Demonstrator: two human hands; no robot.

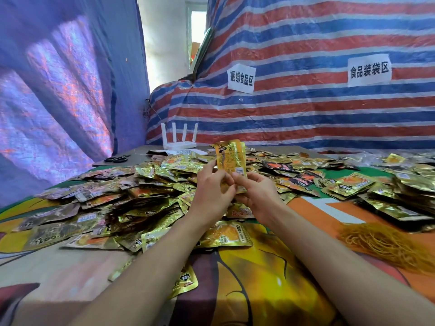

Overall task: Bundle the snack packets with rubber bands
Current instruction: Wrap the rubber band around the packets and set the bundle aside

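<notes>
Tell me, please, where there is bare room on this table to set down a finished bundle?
The near left corner of the tablecloth is bare, bordered by the big packet pile behind it. A smaller orange patch lies open between the hands, the right packet heap and the rubber bands. The middle is crowded.

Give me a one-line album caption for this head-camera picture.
Both hands, left and right, hold upright gold snack packets above a heaped pile, rubber bands nearby.

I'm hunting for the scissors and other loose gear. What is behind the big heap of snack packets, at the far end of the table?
Behind the heap of snack packets lie black scissors, a white router and some papers. Whatever lies under the heap is covered.
</notes>
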